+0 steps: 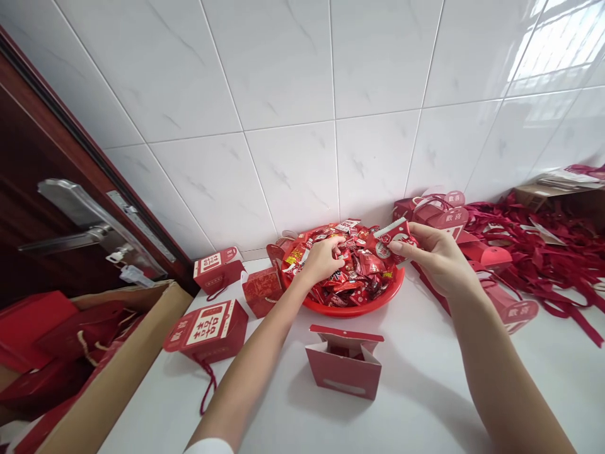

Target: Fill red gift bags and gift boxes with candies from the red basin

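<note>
A red plastic basin [345,310] heaped with red-wrapped candies [371,263] stands against the tiled wall. My left hand [324,258] reaches into the heap, its fingers curled down among the wrappers; what they grip, if anything, is hidden. Over the basin's right side, my right hand [435,255] pinches a red candy packet [385,244] with a pale crimped edge and white print between thumb and fingers. In front of the basin a small red paper box [347,377] stands upright with its top open. Something red shows dimly inside it.
Closed red gift boxes [212,331] with cord handles stand on the white table at left. More boxes [505,299] and a pile of dark red ribbons [534,252] lie at right. A cardboard carton [155,309] of red boxes sits at left, beside a door [42,164].
</note>
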Demonstrator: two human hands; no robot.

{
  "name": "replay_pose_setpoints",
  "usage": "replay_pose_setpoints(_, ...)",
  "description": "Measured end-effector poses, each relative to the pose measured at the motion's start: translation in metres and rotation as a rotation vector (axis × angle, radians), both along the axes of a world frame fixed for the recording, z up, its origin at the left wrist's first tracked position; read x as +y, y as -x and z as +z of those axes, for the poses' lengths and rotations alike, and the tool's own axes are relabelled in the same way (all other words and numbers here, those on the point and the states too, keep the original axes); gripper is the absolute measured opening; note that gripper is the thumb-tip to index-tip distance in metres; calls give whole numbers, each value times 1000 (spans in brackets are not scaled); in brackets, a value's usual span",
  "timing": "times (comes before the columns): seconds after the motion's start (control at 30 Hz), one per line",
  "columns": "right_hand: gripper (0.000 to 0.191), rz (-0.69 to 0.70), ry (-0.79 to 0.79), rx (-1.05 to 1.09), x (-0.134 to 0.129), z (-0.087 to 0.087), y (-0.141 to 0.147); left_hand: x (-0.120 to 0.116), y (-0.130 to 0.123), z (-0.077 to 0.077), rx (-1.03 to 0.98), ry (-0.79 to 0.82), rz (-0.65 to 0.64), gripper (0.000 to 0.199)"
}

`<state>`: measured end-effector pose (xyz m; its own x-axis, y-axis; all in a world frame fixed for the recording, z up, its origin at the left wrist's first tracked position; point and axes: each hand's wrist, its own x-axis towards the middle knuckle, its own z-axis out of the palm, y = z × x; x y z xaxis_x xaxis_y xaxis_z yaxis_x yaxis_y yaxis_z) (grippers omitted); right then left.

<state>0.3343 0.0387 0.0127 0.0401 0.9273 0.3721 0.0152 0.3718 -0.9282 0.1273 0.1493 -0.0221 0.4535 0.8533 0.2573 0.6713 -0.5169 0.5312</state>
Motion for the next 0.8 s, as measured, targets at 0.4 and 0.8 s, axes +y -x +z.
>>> replay_pose_setpoints(0.4, 35, 49, 46, 2, -1, 2, 8, -52, 50, 4, -591, 306, -181, 37)
replay_pose_setpoints(0.8, 38, 60, 64, -79, -12, 4, 15, -138, 77, 44, -175, 37, -600, 29)
